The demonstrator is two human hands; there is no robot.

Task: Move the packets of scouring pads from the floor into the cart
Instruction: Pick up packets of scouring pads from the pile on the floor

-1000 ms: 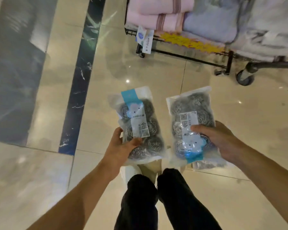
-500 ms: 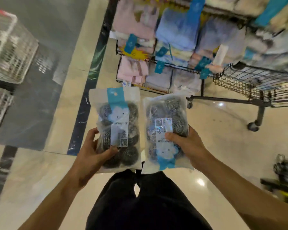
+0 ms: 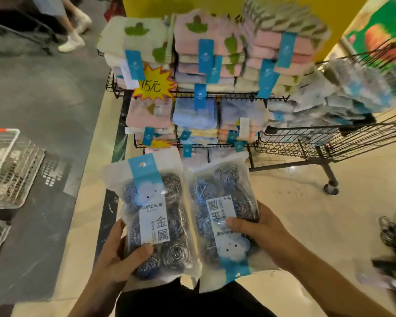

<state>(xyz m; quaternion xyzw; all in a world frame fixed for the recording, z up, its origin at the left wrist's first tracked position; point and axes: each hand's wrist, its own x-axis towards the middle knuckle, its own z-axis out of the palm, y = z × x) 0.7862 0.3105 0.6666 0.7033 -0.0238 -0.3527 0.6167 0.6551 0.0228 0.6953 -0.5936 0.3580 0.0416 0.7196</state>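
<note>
- The fingers of the left hand (image 3: 121, 259) were closed around the lower end of one packet of scouring pads (image 3: 156, 216), thumb pressed on its front face, the rest wrapped behind.
- The fingers of the right hand (image 3: 258, 234) were closed the same way on a second packet (image 3: 222, 216), thumb across its white label, the packet turned so its blue header strip pointed down toward the person.
- Both packets were held up side by side in front of the body, edges just beside or touching each other, clear of the floor (image 3: 295, 213).
- Each clear bag showed several coiled metal scourers inside; the left one was upright, with its hang-hole at the top.
- The wire cart (image 3: 318, 140) stood ahead and to the right, well apart from the packets, with similar clear packets already piled in its basket.
- Beyond the packets, a rack of folded towels (image 3: 199, 88) with blue tags and a yellow price star filled the middle of the view.
- By my reading, the pick-up was done for these two and the carry was underway; the drop into the cart was not yet made.
- A dark, blurred heap lay on the floor at the right edge (image 3: 393, 234); whether it held more packets could not be told.
</note>
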